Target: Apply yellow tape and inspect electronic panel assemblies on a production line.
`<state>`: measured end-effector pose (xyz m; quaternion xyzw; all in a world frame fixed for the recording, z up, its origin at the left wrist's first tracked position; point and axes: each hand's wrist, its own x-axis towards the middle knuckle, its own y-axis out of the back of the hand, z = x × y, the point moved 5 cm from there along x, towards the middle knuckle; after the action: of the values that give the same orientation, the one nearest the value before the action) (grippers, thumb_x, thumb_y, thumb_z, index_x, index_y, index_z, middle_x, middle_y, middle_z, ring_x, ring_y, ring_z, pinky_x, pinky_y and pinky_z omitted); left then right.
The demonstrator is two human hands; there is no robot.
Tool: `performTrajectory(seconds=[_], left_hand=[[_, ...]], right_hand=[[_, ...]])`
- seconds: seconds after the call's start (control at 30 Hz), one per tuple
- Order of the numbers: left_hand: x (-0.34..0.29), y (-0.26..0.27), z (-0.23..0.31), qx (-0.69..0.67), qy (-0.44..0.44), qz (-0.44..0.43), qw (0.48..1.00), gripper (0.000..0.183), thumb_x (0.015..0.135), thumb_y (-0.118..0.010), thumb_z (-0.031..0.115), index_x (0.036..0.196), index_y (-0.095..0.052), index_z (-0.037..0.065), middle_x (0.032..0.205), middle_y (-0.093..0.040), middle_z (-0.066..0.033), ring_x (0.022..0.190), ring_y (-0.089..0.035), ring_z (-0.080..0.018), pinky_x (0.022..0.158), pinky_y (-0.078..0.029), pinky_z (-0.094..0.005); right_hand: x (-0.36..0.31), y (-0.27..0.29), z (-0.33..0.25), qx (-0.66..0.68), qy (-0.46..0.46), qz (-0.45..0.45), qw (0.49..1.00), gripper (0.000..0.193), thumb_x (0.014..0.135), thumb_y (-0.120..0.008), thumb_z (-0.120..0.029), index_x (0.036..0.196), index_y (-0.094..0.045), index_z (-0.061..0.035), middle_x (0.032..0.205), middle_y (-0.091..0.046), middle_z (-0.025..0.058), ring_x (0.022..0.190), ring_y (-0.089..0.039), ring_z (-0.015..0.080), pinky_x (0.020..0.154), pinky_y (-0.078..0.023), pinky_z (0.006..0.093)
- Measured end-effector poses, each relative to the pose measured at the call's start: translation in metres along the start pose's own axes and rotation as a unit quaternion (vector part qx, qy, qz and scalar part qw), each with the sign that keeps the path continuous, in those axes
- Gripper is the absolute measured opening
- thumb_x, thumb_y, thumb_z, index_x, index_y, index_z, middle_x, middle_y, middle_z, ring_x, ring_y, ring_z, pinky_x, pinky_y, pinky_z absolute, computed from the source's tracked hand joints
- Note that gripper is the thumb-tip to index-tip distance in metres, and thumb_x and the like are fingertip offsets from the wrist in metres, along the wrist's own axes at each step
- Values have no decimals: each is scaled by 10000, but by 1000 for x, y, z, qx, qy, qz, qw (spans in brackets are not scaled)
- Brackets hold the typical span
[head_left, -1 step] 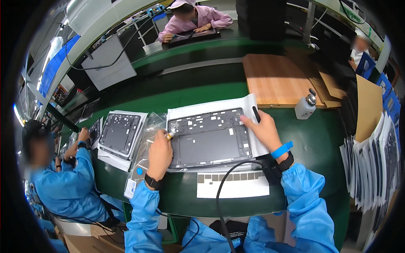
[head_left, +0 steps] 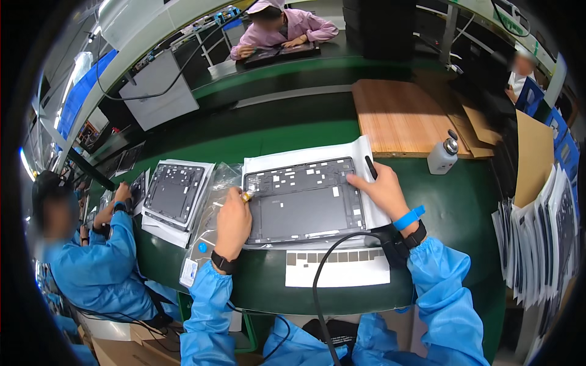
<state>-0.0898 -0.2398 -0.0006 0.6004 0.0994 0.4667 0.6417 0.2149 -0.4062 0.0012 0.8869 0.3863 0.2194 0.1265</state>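
A dark grey tablet housing [head_left: 305,210] with several small white and black patches lies on white foam sheeting [head_left: 375,204] in front of me. At its left edge, my left hand [head_left: 233,221] is closed, the fingertips pinching a small yellow-and-white piece [head_left: 246,196] whose kind is unclear. My right hand [head_left: 383,189] rests at the housing's right edge, thumb on the rim. A slim black pen-like tool [head_left: 370,166] sticks up from between its thumb and fingers. Nearest me lies a white sheet [head_left: 339,274] with a row of dark grey rectangular stickers, a black cable [head_left: 317,280] arching over it.
More housings on foam [head_left: 174,192] are stacked at left, beside clear plastic bags [head_left: 207,229]. A pump bottle [head_left: 442,155] and a wooden board [head_left: 406,116] stand right. Wrapped panels [head_left: 537,232] fill a rack far right. Co-workers sit at left [head_left: 101,262] and across [head_left: 305,27].
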Motion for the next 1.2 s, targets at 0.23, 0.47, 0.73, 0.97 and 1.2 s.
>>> performTrajectory(seconds=[0.23,0.47,0.73,0.97,1.2], left_hand=[[3,6,8,-45,78,-12,996,99,953,-485,87,1001,-461,3,1000,-584,-294,869,-583,-469,698,-465,-511],[10,7,-5,-477,157,-21,865,459,1054,-380,388,1250,-477,-16,1275,-526,-159,1199,-487,-254,1035,-358,-348],[30,1,20,-615,219,-165,740,342,1022,-494,304,1197,-573,20,1093,-639,-42,961,-598,-116,839,-484,-278],[179,-28,-31,-548,215,-129,798,280,1003,-482,227,1018,-621,-15,880,-671,-42,751,-630,-123,694,-517,-304],[287,-111,-174,-403,211,-147,878,321,999,-449,192,1181,-597,-28,1065,-677,-108,879,-654,-209,820,-516,-370]], right_hand=[[-3,-11,-5,182,-5,-31,983,403,835,-735,-208,1108,-617,64,1001,-702,147,895,-669,214,822,-510,340],[-6,-17,-6,351,-101,-117,923,314,865,-733,-155,1089,-629,40,1000,-699,93,881,-651,132,806,-520,274],[5,-7,25,316,-153,-42,935,293,877,-722,-184,1046,-667,49,964,-701,86,845,-647,134,768,-517,280],[3,7,19,399,-211,-79,889,422,988,-534,-368,1136,-576,25,1036,-689,128,806,-712,186,440,-322,199],[5,-15,30,408,-215,-78,884,399,1007,-474,-344,1127,-561,27,1016,-695,165,743,-718,214,409,-283,205]])
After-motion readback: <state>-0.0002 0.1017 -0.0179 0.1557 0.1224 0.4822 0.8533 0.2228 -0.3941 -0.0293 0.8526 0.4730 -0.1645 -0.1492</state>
